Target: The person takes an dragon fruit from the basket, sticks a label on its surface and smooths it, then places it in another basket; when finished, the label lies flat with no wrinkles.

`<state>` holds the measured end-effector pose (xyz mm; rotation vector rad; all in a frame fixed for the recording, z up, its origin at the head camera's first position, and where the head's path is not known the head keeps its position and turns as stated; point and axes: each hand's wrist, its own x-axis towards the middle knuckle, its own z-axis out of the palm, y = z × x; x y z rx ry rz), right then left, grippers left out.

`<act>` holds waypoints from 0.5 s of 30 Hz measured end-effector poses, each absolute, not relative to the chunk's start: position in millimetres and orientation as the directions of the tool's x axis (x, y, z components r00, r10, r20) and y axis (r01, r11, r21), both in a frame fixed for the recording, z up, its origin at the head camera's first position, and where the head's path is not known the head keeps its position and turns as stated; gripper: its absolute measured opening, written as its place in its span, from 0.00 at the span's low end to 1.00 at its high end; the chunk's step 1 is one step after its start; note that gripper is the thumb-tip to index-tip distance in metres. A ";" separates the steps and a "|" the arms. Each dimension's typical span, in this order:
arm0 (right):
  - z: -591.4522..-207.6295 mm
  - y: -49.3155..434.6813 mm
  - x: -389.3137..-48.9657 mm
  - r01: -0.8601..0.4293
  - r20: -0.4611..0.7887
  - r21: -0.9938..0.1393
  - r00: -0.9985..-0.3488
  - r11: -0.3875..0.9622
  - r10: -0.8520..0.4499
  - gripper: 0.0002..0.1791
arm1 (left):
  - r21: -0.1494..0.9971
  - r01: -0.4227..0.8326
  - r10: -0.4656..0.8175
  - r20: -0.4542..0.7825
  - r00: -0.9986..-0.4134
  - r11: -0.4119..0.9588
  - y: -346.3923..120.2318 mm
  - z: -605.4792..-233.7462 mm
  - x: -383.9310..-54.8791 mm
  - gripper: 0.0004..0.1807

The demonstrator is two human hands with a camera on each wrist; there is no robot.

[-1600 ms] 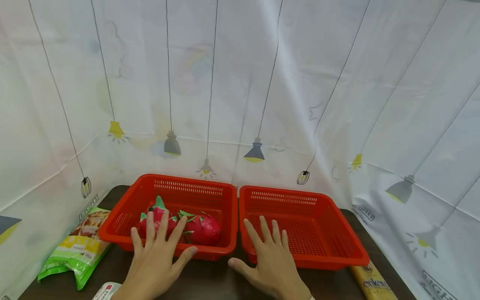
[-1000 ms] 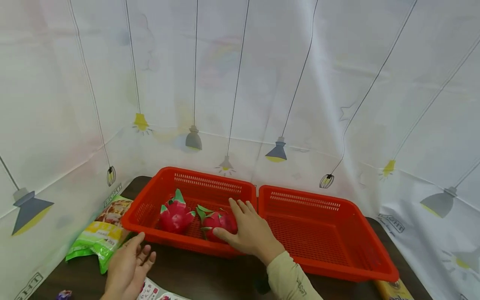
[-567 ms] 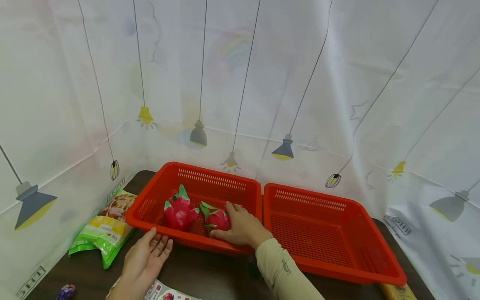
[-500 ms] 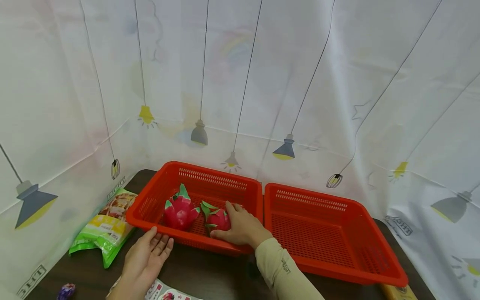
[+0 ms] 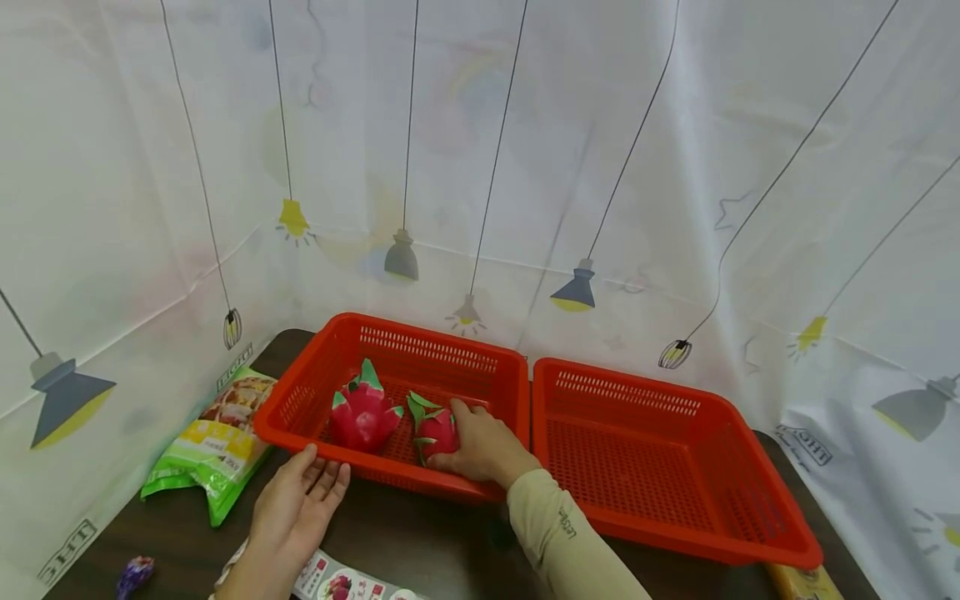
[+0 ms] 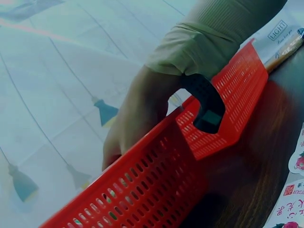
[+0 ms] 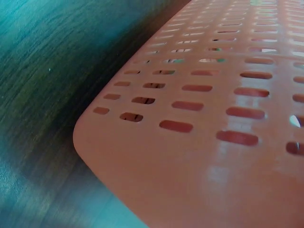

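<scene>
Two red dragon fruits with green-tipped scales lie in the left red plastic basket. My right hand reaches over the front rim and grips the right dragon fruit, fingers over its far side and thumb at the near side. The other dragon fruit sits to its left, untouched. My left hand holds the basket's front rim near the left corner, thumb at the rim and fingers below it. In the left wrist view the basket wall hides the right fingertips. The right wrist view shows mostly slotted basket wall.
A second red basket stands close on the right with nothing in it. A green-yellow food bag lies at the left, a purple-wrapped candy nearer. A printed label strip lies in front; a yellow packet pokes out at right.
From spread above the baskets, my right hand has moved onto the right dragon fruit and closed round it. My left hand has come down to the left basket's front rim.
</scene>
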<state>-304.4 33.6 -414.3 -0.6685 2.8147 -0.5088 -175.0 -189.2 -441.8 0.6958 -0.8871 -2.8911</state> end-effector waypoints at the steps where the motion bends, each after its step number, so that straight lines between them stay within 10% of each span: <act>1: -413.9 33.5 -304.4 -0.400 -0.112 -0.373 -0.876 0.837 -0.469 0.51 | 0.540 -0.092 -0.165 -0.409 -0.898 -0.837 -189.2 -441.8 -175.2 0.08; 15: -414.0 35.9 -305.4 -0.421 -0.085 -0.378 -0.871 0.825 -0.483 0.52 | 0.531 -0.075 -0.182 -0.417 -0.891 -0.844 -188.2 -443.0 -175.7 0.08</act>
